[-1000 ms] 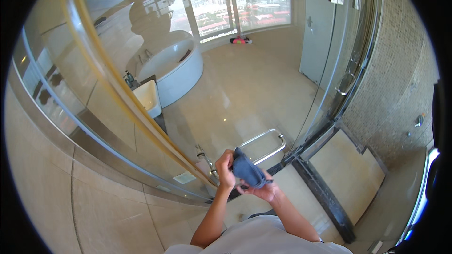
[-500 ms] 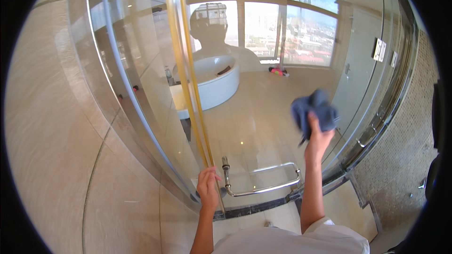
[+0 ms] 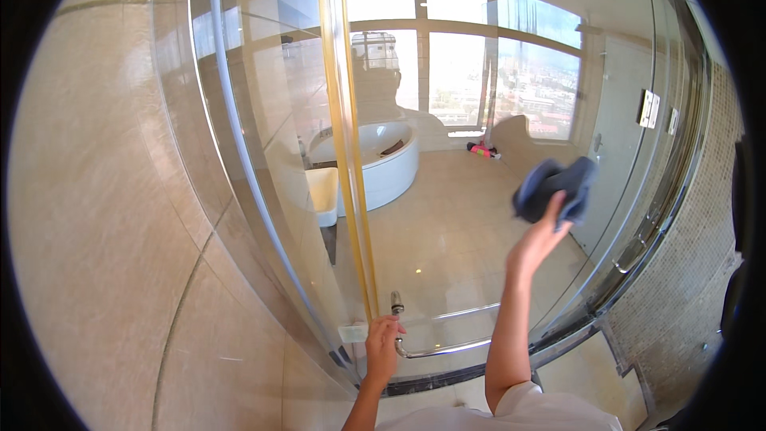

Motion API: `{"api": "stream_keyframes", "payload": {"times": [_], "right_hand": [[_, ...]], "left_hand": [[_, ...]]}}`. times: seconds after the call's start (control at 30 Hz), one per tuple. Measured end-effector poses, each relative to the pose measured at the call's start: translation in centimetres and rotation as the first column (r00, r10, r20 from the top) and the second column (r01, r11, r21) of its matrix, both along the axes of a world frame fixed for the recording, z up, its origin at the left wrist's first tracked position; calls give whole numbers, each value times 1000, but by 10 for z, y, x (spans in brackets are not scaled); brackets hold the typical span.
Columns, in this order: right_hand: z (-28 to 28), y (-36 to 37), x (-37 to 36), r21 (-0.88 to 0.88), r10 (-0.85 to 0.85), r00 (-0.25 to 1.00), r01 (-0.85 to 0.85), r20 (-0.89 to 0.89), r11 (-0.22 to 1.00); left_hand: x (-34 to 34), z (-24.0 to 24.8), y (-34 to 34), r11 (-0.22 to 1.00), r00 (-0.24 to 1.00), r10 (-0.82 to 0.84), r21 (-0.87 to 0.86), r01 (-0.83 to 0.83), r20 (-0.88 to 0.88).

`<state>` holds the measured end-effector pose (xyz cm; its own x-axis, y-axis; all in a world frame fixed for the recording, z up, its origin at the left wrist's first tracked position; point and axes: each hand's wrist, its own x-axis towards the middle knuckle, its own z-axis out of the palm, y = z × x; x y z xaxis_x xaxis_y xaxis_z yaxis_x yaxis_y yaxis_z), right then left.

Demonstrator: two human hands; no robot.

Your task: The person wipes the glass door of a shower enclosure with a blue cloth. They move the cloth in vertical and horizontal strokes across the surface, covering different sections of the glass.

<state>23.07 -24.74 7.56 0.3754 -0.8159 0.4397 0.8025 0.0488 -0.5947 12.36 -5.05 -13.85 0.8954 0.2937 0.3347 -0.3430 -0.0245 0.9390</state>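
A crumpled dark blue-grey cloth [image 3: 549, 185] is bunched in my right hand [image 3: 541, 246], which is raised at the right side of the glass door [image 3: 455, 247]. The cloth is slightly smeared by motion; whether it presses on the pane I cannot tell. Low down, my left hand [image 3: 382, 345] has its fingers curled around the door's edge, right beside one end of the bent metal handle [image 3: 447, 349]. My right forearm hides the handle's other end. Along that edge of the door runs a yellowish strip [image 3: 343, 104].
Through the glass show a white bathtub [image 3: 391, 172], a pink and black item [image 3: 481, 150] on the floor and large windows. Metal hinges [image 3: 648, 109] hold the glass at the right. A tiled beige wall [image 3: 96, 215] is on the left, a mosaic wall [image 3: 678, 271] on the right.
My right hand has shifted the cloth slightly right, with the wrist tilting. The left hand sits lower and further right in the picture, closer to the handle. The whole view has shifted.
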Motion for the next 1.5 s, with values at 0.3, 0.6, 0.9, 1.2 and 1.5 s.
{"api": "stream_keyframes", "payload": {"times": [0.3, 0.6, 0.9, 1.2, 1.5], "right_hand": [[35, 90, 18, -965, -383, 908, 233, 170, 123], [65, 84, 25, -933, -218, 909, 330, 355, -140], [-40, 66, 39, -757, 200, 918, 395, 342, -520], [99, 56, 52, -805, 215, 818, 570, 534, -167], [-120, 40, 64, -499, 541, 806, 581, 241, -643]], "left_hand": [[39, -1, -8, 998, 995, -59, 8, 59, 82], [34, 26, -13, 991, 992, -54, 124, 40, 113], [26, 30, -51, 994, 989, -21, 112, 4, 147], [25, 27, -85, 981, 980, 144, 111, -160, 139], [4, -14, -132, 947, 946, 317, 28, -319, 68]]}}
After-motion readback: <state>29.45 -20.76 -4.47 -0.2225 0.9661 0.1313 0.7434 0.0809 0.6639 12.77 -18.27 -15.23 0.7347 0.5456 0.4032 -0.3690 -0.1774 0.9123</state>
